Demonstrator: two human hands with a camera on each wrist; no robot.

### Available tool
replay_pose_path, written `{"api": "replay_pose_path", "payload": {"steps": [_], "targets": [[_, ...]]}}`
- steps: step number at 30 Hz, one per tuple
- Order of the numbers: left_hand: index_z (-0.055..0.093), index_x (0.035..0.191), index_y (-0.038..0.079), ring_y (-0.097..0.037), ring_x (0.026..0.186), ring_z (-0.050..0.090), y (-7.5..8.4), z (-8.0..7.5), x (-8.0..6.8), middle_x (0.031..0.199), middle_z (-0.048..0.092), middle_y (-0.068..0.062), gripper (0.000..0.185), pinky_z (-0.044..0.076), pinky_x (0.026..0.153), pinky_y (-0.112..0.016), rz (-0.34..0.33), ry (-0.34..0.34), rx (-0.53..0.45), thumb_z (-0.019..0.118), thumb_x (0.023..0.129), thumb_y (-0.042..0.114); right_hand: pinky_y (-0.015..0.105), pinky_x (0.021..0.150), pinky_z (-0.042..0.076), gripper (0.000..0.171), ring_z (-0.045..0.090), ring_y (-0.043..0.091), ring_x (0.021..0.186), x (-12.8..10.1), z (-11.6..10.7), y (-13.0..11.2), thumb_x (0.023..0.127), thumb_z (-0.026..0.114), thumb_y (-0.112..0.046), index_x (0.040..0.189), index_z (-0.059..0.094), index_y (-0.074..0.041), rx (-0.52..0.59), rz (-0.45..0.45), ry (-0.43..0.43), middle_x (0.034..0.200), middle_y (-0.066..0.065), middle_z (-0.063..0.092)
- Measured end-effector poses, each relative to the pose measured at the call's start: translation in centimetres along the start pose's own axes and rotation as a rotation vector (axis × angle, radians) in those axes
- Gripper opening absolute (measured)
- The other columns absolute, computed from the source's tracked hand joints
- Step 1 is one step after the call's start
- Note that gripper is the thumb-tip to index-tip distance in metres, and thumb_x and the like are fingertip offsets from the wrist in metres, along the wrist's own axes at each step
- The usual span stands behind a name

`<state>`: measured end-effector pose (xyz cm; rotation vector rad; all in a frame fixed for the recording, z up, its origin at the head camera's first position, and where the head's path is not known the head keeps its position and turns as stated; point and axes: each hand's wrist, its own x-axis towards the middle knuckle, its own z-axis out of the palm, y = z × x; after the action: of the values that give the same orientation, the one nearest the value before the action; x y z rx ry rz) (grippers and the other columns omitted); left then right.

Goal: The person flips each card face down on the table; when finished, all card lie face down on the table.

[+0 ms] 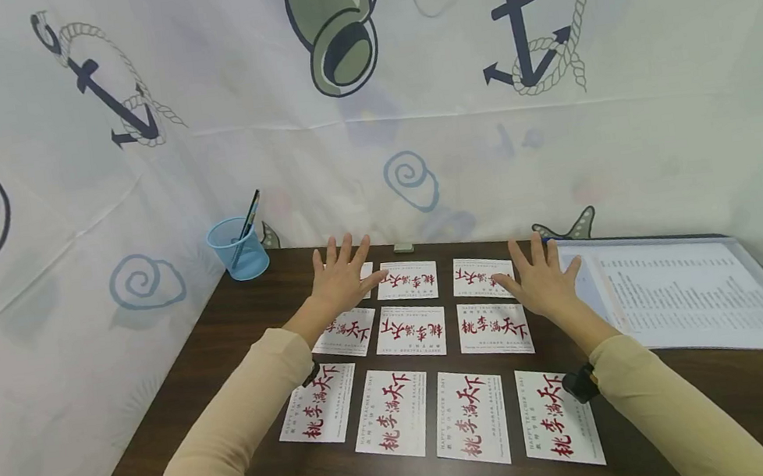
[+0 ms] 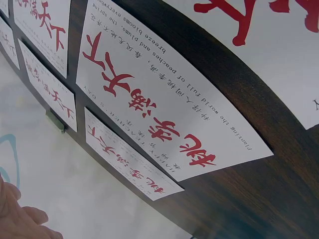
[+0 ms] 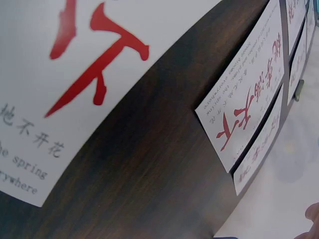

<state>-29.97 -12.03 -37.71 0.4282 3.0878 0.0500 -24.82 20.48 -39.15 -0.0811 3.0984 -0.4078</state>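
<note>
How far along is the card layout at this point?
Done: ten cards lie face up in three rows on the table, four of them in the front row. In hand: the left hand and right hand rest flat on the back-row end cards. Left: the rows are slightly uneven; the pen cup and the document folder are untouched.

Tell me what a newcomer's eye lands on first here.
White cards with red calligraphy lie in rows on the dark wooden table. Both hands hover spread over the far row, left hand and right hand. A blue mesh pen cup stands at the far left corner.
</note>
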Motion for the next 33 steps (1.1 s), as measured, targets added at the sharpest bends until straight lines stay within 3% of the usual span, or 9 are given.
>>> {"api": "replay_pose_path", "payload": {"steps": [10, 13, 15, 19, 24, 27, 33], "targets": [[0.004, 0.152, 0.021, -0.038, 0.143, -0.003, -0.3, -0.2, 0.1, 0.158, 0.004, -0.014, 0.078, 0.002, 0.111, -0.060, 0.006, 0.022, -0.027, 0.033, 0.093, 0.063, 0.075, 0.099, -0.001, 0.076, -0.004, 0.049, 0.139, 0.3, 0.1, -0.2, 0.095, 0.039, -0.055, 0.151, 0.013, -0.009, 0.018, -0.010, 0.020, 0.153, 0.029, -0.002], [0.007, 0.152, 0.018, -0.041, 0.143, 0.000, -1.0, -0.1, 0.1, 0.157, 0.006, -0.016, 0.077, 0.004, 0.112, -0.060, -0.001, 0.038, -0.069, 0.035, 0.094, 0.060, 0.074, 0.101, 0.007, 0.074, 0.006, 0.049, 0.139, 0.6, 0.1, -0.9, 0.096, 0.043, -0.049, 0.149, 0.017, -0.006, 0.038, -0.032, 0.055, 0.151, 0.032, 0.008], [0.010, 0.152, 0.014, -0.043, 0.142, 0.004, -1.8, 0.0, 0.1, 0.156, 0.010, -0.018, 0.077, 0.006, 0.111, -0.060, -0.007, 0.056, -0.124, 0.038, 0.095, 0.057, 0.072, 0.100, 0.019, 0.070, 0.019, 0.050, 0.135, 0.8, 0.3, -1.6, 0.096, 0.047, -0.044, 0.147, 0.023, -0.002, 0.070, -0.059, 0.096, 0.148, 0.033, 0.018], [0.018, 0.149, 0.004, -0.045, 0.139, 0.015, -3.9, 0.5, 0.3, 0.153, 0.019, -0.023, 0.073, 0.014, 0.112, -0.058, -0.026, 0.091, -0.269, 0.045, 0.096, 0.046, 0.060, 0.097, 0.037, 0.061, 0.039, 0.048, 0.124, 1.5, 0.9, -3.9, 0.095, 0.054, -0.031, 0.141, 0.034, 0.004, 0.239, -0.109, 0.150, 0.138, 0.032, 0.038], [0.022, 0.147, -0.001, -0.041, 0.137, 0.025, -6.9, 1.2, 0.6, 0.150, 0.027, -0.024, 0.070, 0.025, 0.110, -0.053, -0.106, 0.059, -0.435, 0.051, 0.096, 0.037, 0.046, 0.088, 0.047, 0.050, 0.055, 0.036, 0.108, 2.6, 2.0, -7.7, 0.094, 0.058, -0.022, 0.135, 0.044, 0.004, 0.517, -0.108, 0.094, 0.119, 0.024, 0.056], [0.023, 0.147, 0.001, -0.043, 0.134, 0.030, -8.1, 1.5, 0.6, 0.147, 0.032, -0.025, 0.069, 0.030, 0.107, -0.054, -0.162, 0.031, -0.499, 0.053, 0.095, 0.034, 0.040, 0.080, 0.050, 0.047, 0.059, 0.029, 0.096, 3.4, 3.2, -10.0, 0.092, 0.060, -0.021, 0.133, 0.048, 0.001, 0.643, -0.081, 0.045, 0.108, 0.018, 0.061], [0.026, 0.146, -0.001, -0.042, 0.130, 0.038, -9.1, 2.2, 1.0, 0.141, 0.040, -0.027, 0.067, 0.035, 0.103, -0.052, -0.206, -0.002, -0.571, 0.057, 0.094, 0.026, 0.029, 0.068, 0.049, 0.045, 0.059, 0.024, 0.083, 4.9, 5.2, -13.5, 0.091, 0.062, -0.015, 0.131, 0.050, 0.000, 0.848, -0.033, -0.019, 0.094, 0.011, 0.060]]}}
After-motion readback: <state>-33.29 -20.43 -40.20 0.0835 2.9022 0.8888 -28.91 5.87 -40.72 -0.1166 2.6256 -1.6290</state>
